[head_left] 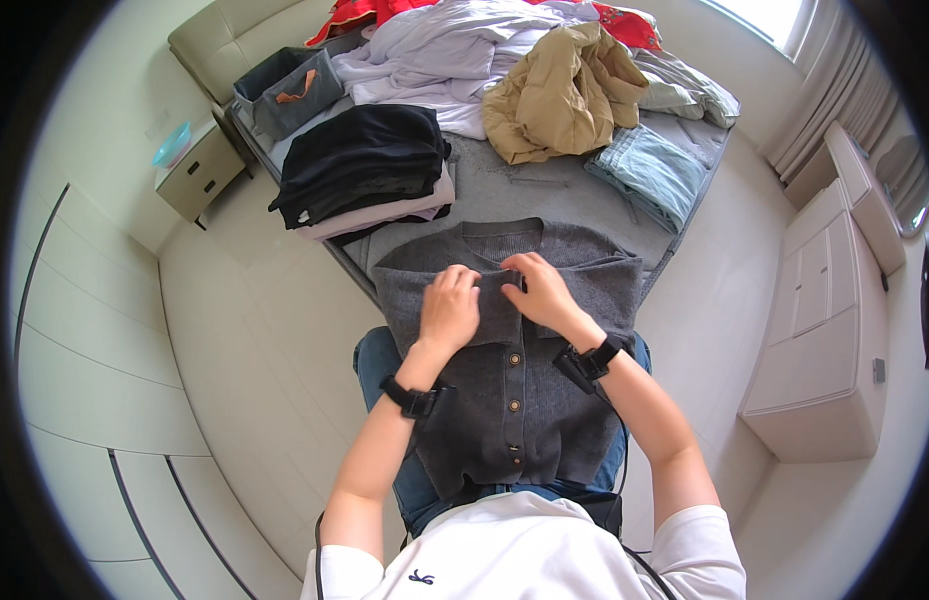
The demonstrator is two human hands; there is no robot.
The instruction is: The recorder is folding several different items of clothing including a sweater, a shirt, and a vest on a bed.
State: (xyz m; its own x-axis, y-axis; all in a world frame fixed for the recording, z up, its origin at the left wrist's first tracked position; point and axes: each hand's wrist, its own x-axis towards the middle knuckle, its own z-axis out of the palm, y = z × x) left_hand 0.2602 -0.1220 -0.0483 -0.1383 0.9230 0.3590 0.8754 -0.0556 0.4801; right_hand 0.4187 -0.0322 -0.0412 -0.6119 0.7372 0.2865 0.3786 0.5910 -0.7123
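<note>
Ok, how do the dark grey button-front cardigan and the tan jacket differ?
The cardigan lies spread out, sleeves folded across its front; the jacket sits bunched in a heap. The cardigan is dark knit; the jacket is lighter and smoother-looking. Both are garments.

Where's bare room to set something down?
The grey mattress between clothes pile, tan jacket, folded blue clothes and grey cardigan. Also floor between mattress and pale cabinet. Crowded: mattress's far side, under bedding; near side, under the cardigan, with left hand and right hand on it.

Bright daylight from window (770, 18), dark fisheye rim.
</note>
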